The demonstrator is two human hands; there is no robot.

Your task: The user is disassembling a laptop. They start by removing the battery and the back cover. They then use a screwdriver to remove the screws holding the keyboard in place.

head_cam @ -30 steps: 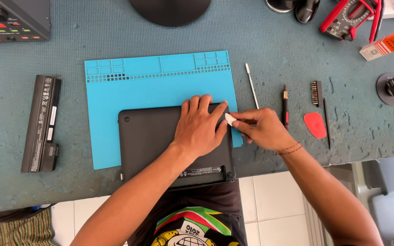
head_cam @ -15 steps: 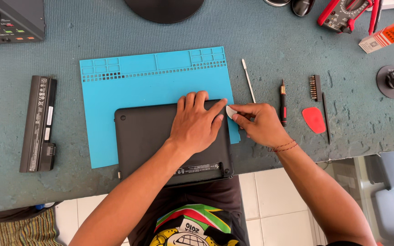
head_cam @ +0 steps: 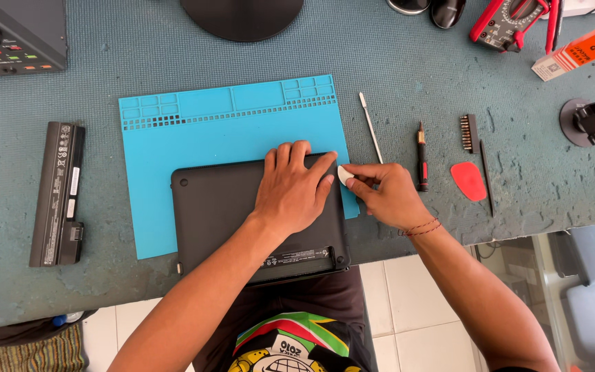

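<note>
White and small, a plastic pick is pinched between the thumb and fingertips of the right hand, its tip touching the upper right corner of a black laptop lying bottom side up. The left hand rests flat on that same corner, fingers spread and closed on nothing, pressing the case down just beside the pick. The laptop's long axis runs left to right in front of the person, so the pick meets it at its right short edge (the right hand is the nearer one to that seam). Under the laptop lies a blue work mat on a grey-green bench. To the right lie a thin metal spudger, a small screwdriver and a red pick. Well apart on the left lies a long black battery pack.
</note>
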